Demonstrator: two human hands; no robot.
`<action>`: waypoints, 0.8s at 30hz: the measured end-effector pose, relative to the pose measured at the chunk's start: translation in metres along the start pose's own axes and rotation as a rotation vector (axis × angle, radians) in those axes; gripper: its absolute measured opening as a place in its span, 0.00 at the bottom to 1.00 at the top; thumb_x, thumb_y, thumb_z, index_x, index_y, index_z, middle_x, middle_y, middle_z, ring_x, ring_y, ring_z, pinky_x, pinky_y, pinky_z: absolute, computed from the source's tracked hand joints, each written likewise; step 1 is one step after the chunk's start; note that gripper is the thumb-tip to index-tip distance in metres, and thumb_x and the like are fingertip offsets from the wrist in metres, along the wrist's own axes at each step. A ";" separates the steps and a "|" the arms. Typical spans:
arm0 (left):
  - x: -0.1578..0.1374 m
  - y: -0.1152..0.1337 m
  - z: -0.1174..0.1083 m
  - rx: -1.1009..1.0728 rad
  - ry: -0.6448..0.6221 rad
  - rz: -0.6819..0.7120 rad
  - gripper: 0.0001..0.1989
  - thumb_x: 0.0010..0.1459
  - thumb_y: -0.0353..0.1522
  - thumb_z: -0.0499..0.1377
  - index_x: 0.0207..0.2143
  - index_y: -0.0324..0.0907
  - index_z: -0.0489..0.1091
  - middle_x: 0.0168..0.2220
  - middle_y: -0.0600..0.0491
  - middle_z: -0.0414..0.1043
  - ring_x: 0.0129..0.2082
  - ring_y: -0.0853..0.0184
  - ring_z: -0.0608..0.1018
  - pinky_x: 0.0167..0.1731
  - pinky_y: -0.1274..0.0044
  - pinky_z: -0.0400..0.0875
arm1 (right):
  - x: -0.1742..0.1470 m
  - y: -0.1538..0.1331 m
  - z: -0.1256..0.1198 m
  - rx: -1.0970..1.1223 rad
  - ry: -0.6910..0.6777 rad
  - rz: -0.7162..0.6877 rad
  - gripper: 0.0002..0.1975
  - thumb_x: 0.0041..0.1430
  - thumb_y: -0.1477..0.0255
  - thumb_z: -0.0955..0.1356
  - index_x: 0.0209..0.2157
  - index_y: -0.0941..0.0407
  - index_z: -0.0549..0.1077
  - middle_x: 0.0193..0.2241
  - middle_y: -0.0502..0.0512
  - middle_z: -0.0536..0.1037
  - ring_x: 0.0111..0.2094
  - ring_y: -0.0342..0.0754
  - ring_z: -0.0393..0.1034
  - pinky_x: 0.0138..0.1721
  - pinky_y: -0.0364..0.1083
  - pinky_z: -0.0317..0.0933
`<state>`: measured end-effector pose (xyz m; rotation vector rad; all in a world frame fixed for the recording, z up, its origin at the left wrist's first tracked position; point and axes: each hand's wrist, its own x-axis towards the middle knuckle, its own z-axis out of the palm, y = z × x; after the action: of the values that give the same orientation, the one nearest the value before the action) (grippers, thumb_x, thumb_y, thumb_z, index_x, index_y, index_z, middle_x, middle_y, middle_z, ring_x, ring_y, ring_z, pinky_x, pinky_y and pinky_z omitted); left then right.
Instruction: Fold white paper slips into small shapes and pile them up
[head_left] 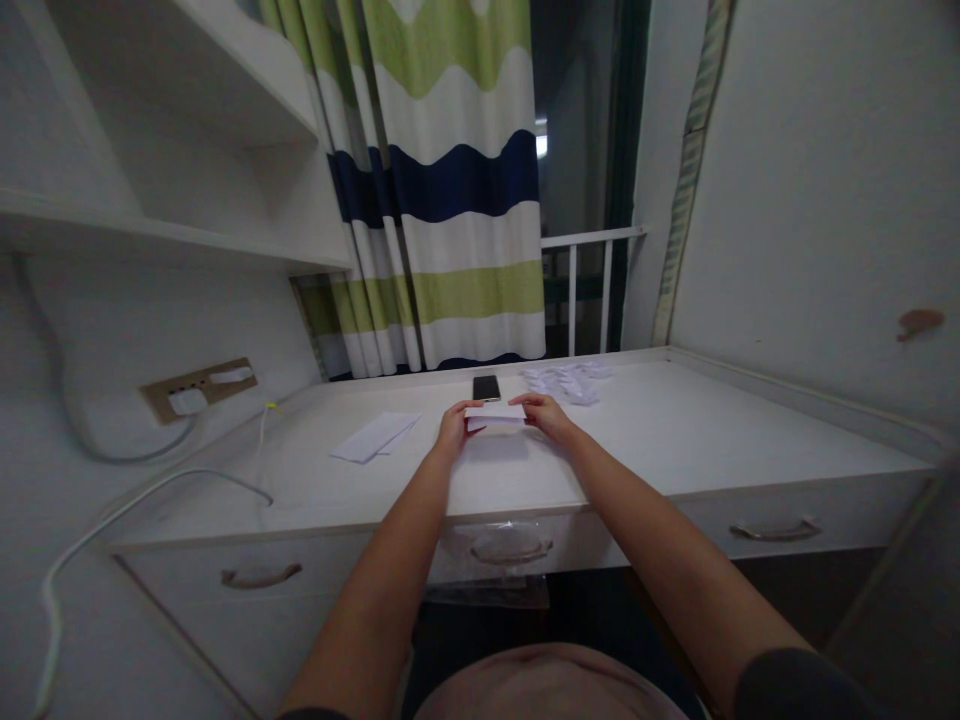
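Note:
Between my two hands is a folded piece of white paper [495,412], raised a little above the white desk [517,485]. My left hand [454,428] grips its left end, fingers closed on it. At the right end, my right hand [546,414] pinches the same paper. Just behind it lies a dark phone [486,388], flat on the desk. Left of my left hand rest some flat white sheets [375,437], overlapping each other. Beyond my right hand is a loose pile of folded white paper pieces [568,380].
A white cable [202,472] trails over the desk's left side. Plugs sit in a wall socket strip [199,390]. Shelves [180,235] overhang the left. A striped curtain [465,190] hangs behind. Drawers with metal handles [777,530] run along the desk's front.

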<state>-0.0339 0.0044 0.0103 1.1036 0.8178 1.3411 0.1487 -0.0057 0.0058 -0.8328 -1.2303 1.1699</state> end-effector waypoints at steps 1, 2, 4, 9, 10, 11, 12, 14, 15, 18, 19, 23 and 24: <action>-0.001 0.001 0.000 -0.017 0.003 -0.008 0.08 0.41 0.26 0.54 0.26 0.39 0.70 0.26 0.52 0.71 0.26 0.70 0.73 0.28 0.77 0.69 | -0.001 -0.001 0.001 -0.003 -0.002 0.009 0.06 0.38 0.77 0.67 0.24 0.57 0.75 0.22 0.49 0.75 0.23 0.40 0.66 0.28 0.40 0.61; -0.002 0.002 0.000 -0.038 0.009 -0.024 0.07 0.41 0.27 0.54 0.25 0.39 0.70 0.26 0.51 0.71 0.26 0.69 0.73 0.28 0.76 0.70 | -0.001 -0.002 0.001 -0.008 -0.003 0.020 0.06 0.38 0.77 0.67 0.23 0.57 0.75 0.22 0.50 0.75 0.24 0.40 0.66 0.28 0.40 0.61; -0.003 0.003 0.000 -0.074 0.011 -0.078 0.07 0.44 0.29 0.53 0.26 0.38 0.70 0.26 0.49 0.71 0.25 0.68 0.74 0.28 0.75 0.70 | -0.002 -0.003 0.002 -0.014 -0.011 0.037 0.07 0.37 0.78 0.67 0.23 0.57 0.76 0.23 0.51 0.76 0.24 0.40 0.67 0.29 0.40 0.61; -0.004 0.003 0.002 -0.082 0.004 -0.130 0.12 0.48 0.37 0.56 0.32 0.39 0.70 0.29 0.49 0.71 0.27 0.67 0.74 0.28 0.75 0.71 | 0.000 -0.001 0.001 -0.011 0.006 0.037 0.06 0.39 0.75 0.68 0.24 0.59 0.76 0.25 0.54 0.77 0.27 0.42 0.68 0.31 0.42 0.62; -0.004 0.002 0.003 -0.077 -0.003 -0.112 0.13 0.47 0.37 0.58 0.35 0.40 0.69 0.30 0.50 0.71 0.28 0.67 0.74 0.28 0.75 0.71 | 0.001 0.000 0.001 -0.015 0.012 0.032 0.06 0.39 0.74 0.69 0.24 0.59 0.76 0.25 0.54 0.76 0.27 0.42 0.68 0.32 0.42 0.62; -0.004 0.002 0.003 -0.073 -0.012 -0.093 0.15 0.46 0.36 0.60 0.37 0.41 0.68 0.31 0.51 0.71 0.29 0.68 0.74 0.28 0.75 0.71 | 0.001 0.002 0.000 -0.023 0.017 0.024 0.06 0.39 0.73 0.69 0.24 0.59 0.76 0.25 0.54 0.76 0.27 0.42 0.68 0.32 0.42 0.62; -0.005 0.001 0.003 -0.071 -0.020 -0.076 0.18 0.44 0.35 0.62 0.40 0.43 0.66 0.32 0.52 0.71 0.30 0.68 0.74 0.29 0.75 0.71 | 0.002 0.003 -0.001 -0.034 0.021 0.012 0.07 0.37 0.73 0.70 0.24 0.59 0.75 0.25 0.53 0.76 0.27 0.42 0.68 0.32 0.42 0.62; -0.006 0.001 0.004 -0.071 -0.050 -0.063 0.24 0.42 0.32 0.64 0.44 0.45 0.63 0.34 0.52 0.71 0.30 0.69 0.74 0.31 0.74 0.71 | 0.004 0.006 -0.003 -0.052 0.037 -0.021 0.09 0.35 0.74 0.71 0.24 0.58 0.73 0.23 0.50 0.74 0.26 0.41 0.67 0.31 0.42 0.62; -0.006 0.000 0.004 -0.070 -0.075 -0.068 0.27 0.41 0.31 0.65 0.45 0.46 0.61 0.35 0.52 0.71 0.30 0.69 0.75 0.32 0.74 0.71 | 0.004 0.007 -0.004 -0.049 0.048 -0.042 0.10 0.34 0.74 0.72 0.24 0.58 0.71 0.22 0.48 0.73 0.26 0.41 0.66 0.30 0.42 0.62; -0.007 -0.001 0.005 -0.060 -0.145 -0.089 0.29 0.39 0.29 0.66 0.45 0.44 0.60 0.36 0.51 0.72 0.29 0.69 0.75 0.33 0.73 0.71 | 0.003 0.007 -0.006 -0.016 0.068 -0.080 0.13 0.33 0.75 0.72 0.26 0.56 0.68 0.22 0.45 0.71 0.27 0.41 0.67 0.30 0.42 0.62; -0.008 -0.002 0.005 -0.046 -0.166 -0.098 0.27 0.39 0.29 0.66 0.44 0.43 0.61 0.36 0.50 0.72 0.29 0.69 0.75 0.32 0.73 0.71 | 0.003 0.006 -0.006 -0.004 0.068 -0.075 0.15 0.33 0.76 0.72 0.28 0.55 0.68 0.22 0.45 0.71 0.27 0.41 0.67 0.31 0.42 0.63; -0.008 -0.004 0.006 0.036 -0.209 -0.109 0.16 0.41 0.29 0.65 0.34 0.36 0.67 0.32 0.47 0.73 0.28 0.69 0.75 0.32 0.74 0.70 | 0.000 0.002 -0.003 0.007 0.037 0.008 0.18 0.36 0.80 0.70 0.33 0.54 0.69 0.24 0.46 0.72 0.28 0.41 0.68 0.31 0.41 0.64; -0.008 -0.004 0.007 0.049 -0.205 -0.103 0.14 0.41 0.29 0.65 0.33 0.36 0.68 0.32 0.47 0.73 0.28 0.68 0.75 0.32 0.74 0.70 | -0.001 0.001 -0.002 0.009 0.020 0.033 0.18 0.36 0.81 0.70 0.34 0.55 0.69 0.25 0.47 0.72 0.28 0.41 0.69 0.31 0.41 0.64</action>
<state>-0.0271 -0.0037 0.0076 1.1993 0.7483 1.1073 0.1501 -0.0060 0.0043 -0.8589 -1.1981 1.1902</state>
